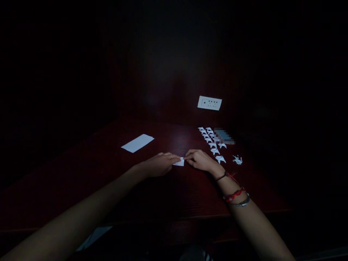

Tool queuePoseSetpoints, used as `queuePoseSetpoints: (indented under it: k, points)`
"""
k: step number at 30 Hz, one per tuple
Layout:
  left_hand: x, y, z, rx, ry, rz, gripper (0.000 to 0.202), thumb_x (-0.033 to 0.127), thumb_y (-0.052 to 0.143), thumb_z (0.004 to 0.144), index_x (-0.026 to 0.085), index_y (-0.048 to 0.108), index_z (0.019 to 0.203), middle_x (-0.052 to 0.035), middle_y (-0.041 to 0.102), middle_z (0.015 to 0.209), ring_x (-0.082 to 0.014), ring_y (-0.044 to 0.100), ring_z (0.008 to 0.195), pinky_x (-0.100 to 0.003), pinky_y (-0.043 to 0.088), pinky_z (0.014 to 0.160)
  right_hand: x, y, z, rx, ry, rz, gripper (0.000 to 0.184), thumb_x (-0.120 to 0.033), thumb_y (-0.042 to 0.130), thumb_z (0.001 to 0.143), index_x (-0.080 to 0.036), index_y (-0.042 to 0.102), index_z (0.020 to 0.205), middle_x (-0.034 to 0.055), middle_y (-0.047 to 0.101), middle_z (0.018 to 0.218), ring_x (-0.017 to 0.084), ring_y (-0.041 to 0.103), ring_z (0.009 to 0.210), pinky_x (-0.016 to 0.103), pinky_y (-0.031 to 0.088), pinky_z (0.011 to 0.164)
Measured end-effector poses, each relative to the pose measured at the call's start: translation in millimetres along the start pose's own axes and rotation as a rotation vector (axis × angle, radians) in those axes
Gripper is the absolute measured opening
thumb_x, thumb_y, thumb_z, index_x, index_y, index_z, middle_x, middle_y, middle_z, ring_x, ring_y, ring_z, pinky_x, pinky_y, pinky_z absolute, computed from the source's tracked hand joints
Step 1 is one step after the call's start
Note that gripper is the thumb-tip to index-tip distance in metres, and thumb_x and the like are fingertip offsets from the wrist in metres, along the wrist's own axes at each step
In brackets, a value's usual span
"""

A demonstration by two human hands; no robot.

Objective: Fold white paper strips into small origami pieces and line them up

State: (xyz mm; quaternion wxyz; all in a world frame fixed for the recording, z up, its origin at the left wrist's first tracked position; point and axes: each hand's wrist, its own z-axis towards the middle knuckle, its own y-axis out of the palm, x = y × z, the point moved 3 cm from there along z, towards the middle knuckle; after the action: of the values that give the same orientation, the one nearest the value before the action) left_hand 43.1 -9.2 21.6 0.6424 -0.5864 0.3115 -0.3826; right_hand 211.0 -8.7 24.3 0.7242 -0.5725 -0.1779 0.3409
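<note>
A small piece of folded white paper [179, 163] lies on the dark red table between my two hands. From the left, my left hand [160, 164] presses its fingertips onto the paper and holds it there, with a ring on one finger. My right hand [200, 160] has its thumb and fingers pinched together at the paper's upper right corner. The right wrist wears red and dark bracelets [236, 195]. Beyond that hand, several small folded paper pieces [212, 145] stand in rows.
A stack of flat white paper [137, 143] lies at the left. To the right are a small heap of paper scraps [237, 160] and a blurred flat bluish object [225, 136]. A white wall socket [209, 103] is on the back panel. Surroundings are very dark.
</note>
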Motion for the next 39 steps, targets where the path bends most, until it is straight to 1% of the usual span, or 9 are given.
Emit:
queuePoseSetpoints:
  k: [5,12,16,20,23,26,31,36,39]
  points:
    - [-2.2,1.9,-1.3,0.002,0.031,-0.009,0.044,0.015,0.032,0.079,0.026,0.028,0.121,0.0007,0.037,0.123,-0.0163,0.036,0.105,-0.029,0.026,0.085,-2.9,-1.5,-0.5,-0.024,-0.059,-0.028,0.033,-0.008,0.042,0.072,-0.023,0.058,0.097,0.0015,0.055,0.096,0.011,0.051,0.087,0.022,0.038,0.077]
    - [-3.4,3.5,0.5,-0.002,-0.002,0.002,0.041,0.015,0.029,0.080,0.024,0.029,0.120,-0.0010,0.038,0.121,-0.0168,0.036,0.105,-0.029,0.027,0.084,-6.2,-0.7,1.8,-0.067,-0.110,-0.028,0.036,-0.009,0.041,0.072,-0.024,0.055,0.102,0.0005,0.055,0.100,0.011,0.051,0.088,0.022,0.038,0.078]
    - [-2.3,2.1,0.5,-0.009,0.001,-0.005,0.041,0.015,0.030,0.079,0.024,0.030,0.119,-0.0005,0.038,0.122,-0.0165,0.036,0.106,-0.029,0.026,0.085,-8.2,-2.8,2.3,-0.093,-0.104,-0.027,0.035,-0.009,0.040,0.073,-0.022,0.055,0.101,0.0010,0.056,0.100,0.011,0.051,0.090,0.021,0.037,0.079]
    - [-1.7,1.5,0.4,0.006,0.001,-0.005,0.042,0.013,0.030,0.078,0.025,0.031,0.119,0.0002,0.038,0.121,-0.0162,0.037,0.105,-0.029,0.027,0.085,-8.2,-4.0,1.5,-0.104,-0.070,-0.023,0.032,-0.010,0.040,0.072,-0.020,0.059,0.096,0.0015,0.058,0.099,0.012,0.052,0.090,0.021,0.038,0.079]
    - [-2.4,2.3,0.1,0.008,0.013,-0.006,0.042,0.013,0.032,0.078,0.025,0.031,0.118,0.0005,0.038,0.121,-0.0163,0.037,0.104,-0.029,0.027,0.085,-7.3,-4.2,0.0,-0.085,-0.048,0.002,0.030,-0.010,0.042,0.070,-0.019,0.061,0.091,0.0012,0.059,0.096,0.012,0.053,0.088,0.021,0.038,0.078]
    - [-3.8,2.8,-0.2,0.004,0.012,-0.010,0.041,0.014,0.031,0.078,0.025,0.033,0.118,0.0000,0.039,0.120,-0.0164,0.037,0.104,-0.029,0.027,0.085,-6.3,-5.7,-1.4,-0.033,-0.038,0.022,0.028,-0.009,0.042,0.069,-0.017,0.062,0.088,0.0013,0.060,0.092,0.011,0.053,0.084,0.022,0.038,0.077]
    - [-4.5,2.6,-0.2,0.016,-0.004,-0.025,0.040,0.015,0.031,0.079,0.025,0.034,0.117,0.0000,0.040,0.120,-0.0162,0.038,0.104,-0.029,0.027,0.084,-3.7,-11.1,-1.4,0.084,0.010,0.051,0.028,-0.008,0.041,0.071,-0.017,0.059,0.091,0.0025,0.058,0.090,0.011,0.052,0.082,0.022,0.038,0.076]
    - [-4.4,3.1,0.0,0.013,-0.002,-0.033,0.040,0.014,0.031,0.079,0.026,0.034,0.117,0.0008,0.038,0.122,-0.0159,0.036,0.106,-0.029,0.027,0.085,-0.2,-6.6,0.8,0.047,0.009,0.066,0.026,-0.011,0.044,0.073,-0.017,0.058,0.093,0.0033,0.058,0.088,0.011,0.051,0.081,0.023,0.037,0.074]
    - [-4.5,3.3,0.1,0.016,0.015,-0.023,0.040,0.014,0.032,0.078,0.025,0.033,0.117,0.0003,0.038,0.121,-0.0160,0.036,0.106,-0.029,0.026,0.086,2.4,-2.1,2.4,0.041,0.017,0.069,0.022,-0.014,0.045,0.074,-0.016,0.059,0.091,0.0039,0.058,0.086,0.011,0.051,0.080,0.023,0.037,0.073]
